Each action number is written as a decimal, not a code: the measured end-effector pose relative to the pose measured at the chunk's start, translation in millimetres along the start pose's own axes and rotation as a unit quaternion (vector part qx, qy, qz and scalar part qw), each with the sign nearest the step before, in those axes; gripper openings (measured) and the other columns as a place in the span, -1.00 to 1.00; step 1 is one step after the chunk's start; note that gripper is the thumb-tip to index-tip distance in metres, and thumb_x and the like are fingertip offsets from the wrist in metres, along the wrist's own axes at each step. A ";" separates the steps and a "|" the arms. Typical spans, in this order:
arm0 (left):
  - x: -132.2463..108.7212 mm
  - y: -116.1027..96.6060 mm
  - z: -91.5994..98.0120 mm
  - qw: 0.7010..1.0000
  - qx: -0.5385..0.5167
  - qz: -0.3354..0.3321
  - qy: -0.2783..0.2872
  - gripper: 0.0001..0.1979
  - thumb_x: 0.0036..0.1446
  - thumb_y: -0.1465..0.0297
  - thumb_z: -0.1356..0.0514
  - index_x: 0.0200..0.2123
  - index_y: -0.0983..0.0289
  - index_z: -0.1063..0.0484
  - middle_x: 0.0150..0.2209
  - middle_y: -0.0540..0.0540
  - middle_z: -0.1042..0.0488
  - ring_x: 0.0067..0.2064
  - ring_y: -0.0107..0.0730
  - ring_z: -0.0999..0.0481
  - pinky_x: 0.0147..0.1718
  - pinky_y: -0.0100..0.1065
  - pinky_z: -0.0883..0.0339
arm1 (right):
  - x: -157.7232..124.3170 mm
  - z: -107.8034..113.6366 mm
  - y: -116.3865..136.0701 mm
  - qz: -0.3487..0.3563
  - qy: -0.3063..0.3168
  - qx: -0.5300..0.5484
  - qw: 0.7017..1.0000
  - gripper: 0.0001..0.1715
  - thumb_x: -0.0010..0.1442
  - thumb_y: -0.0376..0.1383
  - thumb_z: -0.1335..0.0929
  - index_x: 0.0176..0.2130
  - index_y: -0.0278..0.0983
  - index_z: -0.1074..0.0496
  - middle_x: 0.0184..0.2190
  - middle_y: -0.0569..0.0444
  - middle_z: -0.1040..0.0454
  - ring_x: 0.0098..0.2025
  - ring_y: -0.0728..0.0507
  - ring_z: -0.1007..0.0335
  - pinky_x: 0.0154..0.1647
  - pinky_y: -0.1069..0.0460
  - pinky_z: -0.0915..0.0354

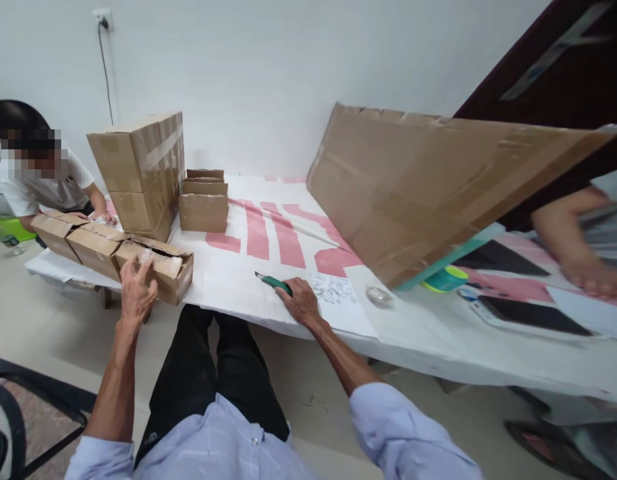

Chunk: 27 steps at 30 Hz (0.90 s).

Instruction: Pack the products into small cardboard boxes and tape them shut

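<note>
My left hand (137,288) rests on the near end of an opened cardboard box (161,263) at the table's front left, fingers curled over a small clear thing on its flap that I cannot name. My right hand (302,301) lies on the white table cover (238,280), closed on a green-handled utility knife (272,281) whose tip points left. A printed paper sheet (338,300) lies just right of that hand.
Two more open boxes (73,237) sit left of mine, where a seated person works. A taped box stack (141,170) and small boxes (203,207) stand behind. A big flat cardboard sheet (428,180) leans at right, near another person's arm (573,247), tape roll (443,279), phone (533,313).
</note>
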<state>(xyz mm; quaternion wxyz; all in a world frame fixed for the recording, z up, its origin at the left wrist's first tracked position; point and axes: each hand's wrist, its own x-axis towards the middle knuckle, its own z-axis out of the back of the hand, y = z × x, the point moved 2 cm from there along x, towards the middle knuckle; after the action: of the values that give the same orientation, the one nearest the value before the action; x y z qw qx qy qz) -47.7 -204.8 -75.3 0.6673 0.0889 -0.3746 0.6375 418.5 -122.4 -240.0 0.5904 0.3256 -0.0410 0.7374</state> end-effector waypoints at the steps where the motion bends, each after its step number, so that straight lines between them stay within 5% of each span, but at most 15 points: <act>1: -1.3 -0.7 -3.0 1.000 0.004 -0.005 0.008 -0.46 0.13 0.47 -0.21 0.21 0.20 -0.51 0.34 0.30 -0.28 0.41 0.15 -0.27 0.43 0.12 -0.18 | -0.6 -0.1 -0.2 -0.001 0.001 -0.002 1.000 -0.71 0.39 -0.13 -0.29 -0.21 -0.23 -0.52 -0.24 -0.13 -0.52 -0.13 -0.30 -0.37 -0.03 -0.14 -0.30; 7: -9.6 -4.4 -10.0 1.000 -0.004 -0.009 0.008 -0.50 0.19 0.44 -0.18 0.21 0.22 -0.50 0.35 0.30 -0.27 0.43 0.14 -0.19 0.47 0.13 -0.11 | 7.3 7.6 18.8 -0.009 -0.029 -0.015 0.999 -0.66 0.36 -0.11 -0.33 -0.06 -0.28 -0.54 -0.13 -0.20 -0.54 -0.03 -0.35 -0.38 0.04 -0.22 -0.35; 11: -13.3 -14.1 -14.4 0.999 -0.031 -0.005 -0.001 -0.52 0.18 0.43 -0.21 0.19 0.15 -0.51 0.32 0.27 -0.32 0.42 0.17 -0.18 0.45 0.19 -0.11 | 32.7 9.0 81.9 -0.011 -0.055 0.119 0.991 -0.54 0.38 0.00 -0.33 0.03 -0.28 -0.53 -0.04 -0.22 -0.53 0.04 -0.34 -0.44 0.09 -0.24 -0.41; 14: -18.5 -33.0 -20.8 0.999 -0.050 -0.020 0.001 -0.54 0.17 0.43 -0.25 0.16 0.15 -0.54 0.28 0.28 -0.36 0.39 0.23 -0.21 0.41 0.25 -0.15 | 53.5 1.8 142.1 -0.062 -0.001 0.293 0.954 -0.31 0.34 0.15 -0.33 0.16 -0.29 -0.48 0.09 -0.25 -0.51 -0.04 -0.28 -0.52 -0.07 -0.17 -0.51; 17: -26.5 -53.9 -25.0 0.995 -0.073 -0.054 0.028 -0.51 0.16 0.45 -0.26 0.17 0.12 -0.53 0.26 0.27 -0.39 0.36 0.22 -0.27 0.38 0.26 -0.20 | 68.0 -3.7 181.1 -0.124 0.046 0.379 0.916 -0.20 0.26 0.17 -0.38 0.25 -0.28 -0.45 0.14 -0.23 -0.53 -0.04 -0.26 -0.56 -0.02 -0.17 -0.53; 21: -26.7 -53.7 -18.1 0.988 -0.139 -0.059 0.022 -0.48 0.18 0.45 -0.23 0.23 0.15 -0.48 0.25 0.27 -0.41 0.30 0.06 -0.40 0.35 0.12 -0.29 | 77.2 -0.7 183.1 -0.158 0.090 0.406 0.896 -0.27 0.10 0.00 -0.48 0.18 -0.26 -0.51 0.09 -0.15 -0.60 -0.02 -0.28 -0.57 0.04 -0.19 -0.52; 24: -12.9 -24.2 -10.9 0.979 -0.190 0.051 -0.048 -0.37 0.15 0.37 -0.27 0.31 0.23 -0.37 0.26 0.33 -0.40 0.32 0.05 -0.41 0.32 0.09 -0.33 | 80.3 7.5 168.5 -0.145 0.108 0.414 0.892 -0.34 0.05 -0.10 -0.43 0.12 -0.29 -0.56 -0.03 -0.07 -0.65 -0.04 -0.28 -0.57 0.02 -0.18 -0.53; 27: 0.4 3.8 -18.3 0.944 -0.291 0.152 0.018 -0.22 0.06 0.20 -0.36 0.34 0.25 -0.32 0.27 0.35 -0.43 0.29 0.13 -0.45 0.20 0.13 -0.43 | 83.5 16.5 155.7 -0.134 0.109 0.415 0.893 -0.33 0.03 -0.15 -0.39 0.11 -0.32 -0.56 -0.11 -0.02 -0.67 -0.08 -0.26 -0.58 0.02 -0.19 -0.53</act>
<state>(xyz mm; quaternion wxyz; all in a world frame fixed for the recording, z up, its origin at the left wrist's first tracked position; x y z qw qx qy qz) -44.2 -192.8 -89.2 0.5659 -0.1789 -0.5408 0.5961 278.3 -105.9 -132.5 0.4955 0.4606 0.3772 0.6325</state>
